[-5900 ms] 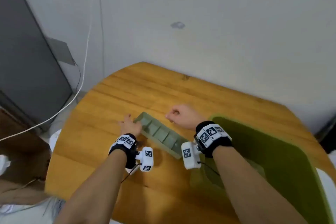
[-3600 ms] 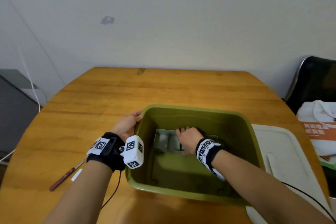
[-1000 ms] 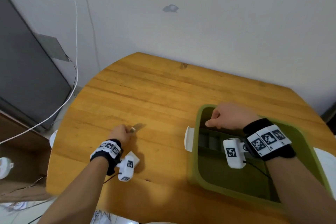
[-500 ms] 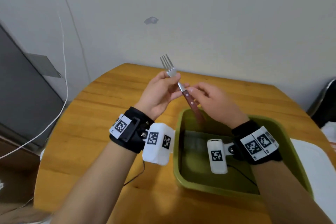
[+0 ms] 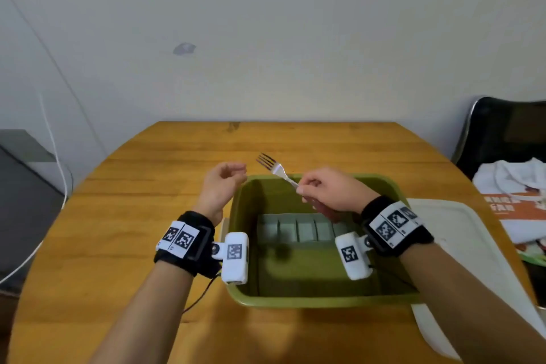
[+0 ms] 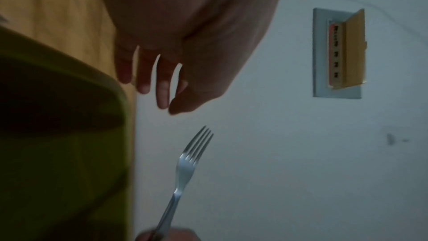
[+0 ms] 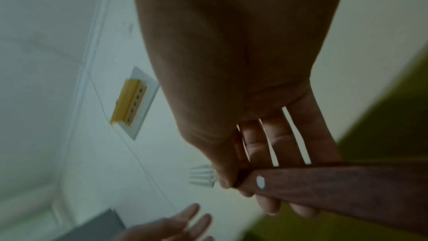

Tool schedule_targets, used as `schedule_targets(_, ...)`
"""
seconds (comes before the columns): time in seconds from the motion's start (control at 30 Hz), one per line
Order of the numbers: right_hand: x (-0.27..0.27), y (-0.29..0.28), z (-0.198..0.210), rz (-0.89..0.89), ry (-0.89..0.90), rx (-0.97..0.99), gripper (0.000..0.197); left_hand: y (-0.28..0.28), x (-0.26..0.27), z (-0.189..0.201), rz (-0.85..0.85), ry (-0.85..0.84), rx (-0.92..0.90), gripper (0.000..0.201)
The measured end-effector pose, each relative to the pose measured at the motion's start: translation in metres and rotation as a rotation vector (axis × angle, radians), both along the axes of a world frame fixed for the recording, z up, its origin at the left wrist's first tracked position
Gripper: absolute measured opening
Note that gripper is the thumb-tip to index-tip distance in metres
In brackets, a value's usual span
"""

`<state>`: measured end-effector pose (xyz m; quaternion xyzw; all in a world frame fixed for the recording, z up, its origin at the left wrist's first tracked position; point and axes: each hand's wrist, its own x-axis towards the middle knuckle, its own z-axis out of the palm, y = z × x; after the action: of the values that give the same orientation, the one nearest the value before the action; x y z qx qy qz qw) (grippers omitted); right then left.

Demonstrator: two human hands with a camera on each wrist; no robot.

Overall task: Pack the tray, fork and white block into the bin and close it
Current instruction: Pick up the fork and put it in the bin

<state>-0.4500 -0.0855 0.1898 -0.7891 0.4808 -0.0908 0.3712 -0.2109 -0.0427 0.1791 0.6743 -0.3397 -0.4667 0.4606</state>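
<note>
Both forearms reach forward, each with a black wrist strap carrying a white tagged box. The right hand [image 5: 331, 192] is raised above the far part of the bin [image 5: 319, 300], thumb and curled fingers pinching the fork [image 5: 276, 170] where the metal neck meets the handle, prongs pointing up and away to the left. The left hand [image 5: 223, 183] hovers just left of the bin's far left corner, empty, fingers loosely curled, apart from the fork.

The bin [image 5: 322, 300] sits on the bench [image 5: 118, 216]; the tray [image 5: 298, 230] lies inside it, the lid [image 5: 461, 245] right of it, the fork [image 5: 276, 170] above its far rim.
</note>
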Motion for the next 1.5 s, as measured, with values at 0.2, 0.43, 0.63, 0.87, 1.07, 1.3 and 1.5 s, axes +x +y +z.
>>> schedule_targets(0.2, -0.009, -0.013, -0.061, 0.242, 0.445, 0.081, 0.021, -0.005, 0.001, -0.036, 0.09, 0.3, 0.364, 0.045)
schedule_targets(0.43, 0.009, 0.002, -0.121, 0.421, 0.63, 0.152, 0.016, -0.005, -0.021, -0.048, 0.149, 0.13, 0.239, 0.039)
schedule_targets(0.63, 0.022, 0.013, -0.128, 0.616, 0.761, -0.085, 0.027, -0.006, -0.023, -0.055, 0.133, -0.024, 0.199, 0.044)
schedule_targets(0.87, 0.022, 0.021, -0.14, 0.681, 0.808, -0.188, 0.016, -0.006, -0.022, -0.058, 0.138, -0.042, 0.183, 0.043)
schedule_targets(1.07, 0.027, 0.026, -0.144, 0.68, 0.845, -0.211, 0.012, -0.009, -0.019, -0.063, 0.147, -0.031, 0.169, 0.043)
schedule_targets(1.3, 0.03, 0.031, -0.14, 0.74, 0.876, -0.271, 0.017, -0.01, -0.015, -0.069, 0.148, 0.003, 0.155, 0.042)
schedule_targets(1.5, 0.035, 0.031, -0.136, 0.742, 0.907, -0.282, 0.013, -0.007, 0.001, -0.069, 0.153, 0.248, 0.187, 0.033)
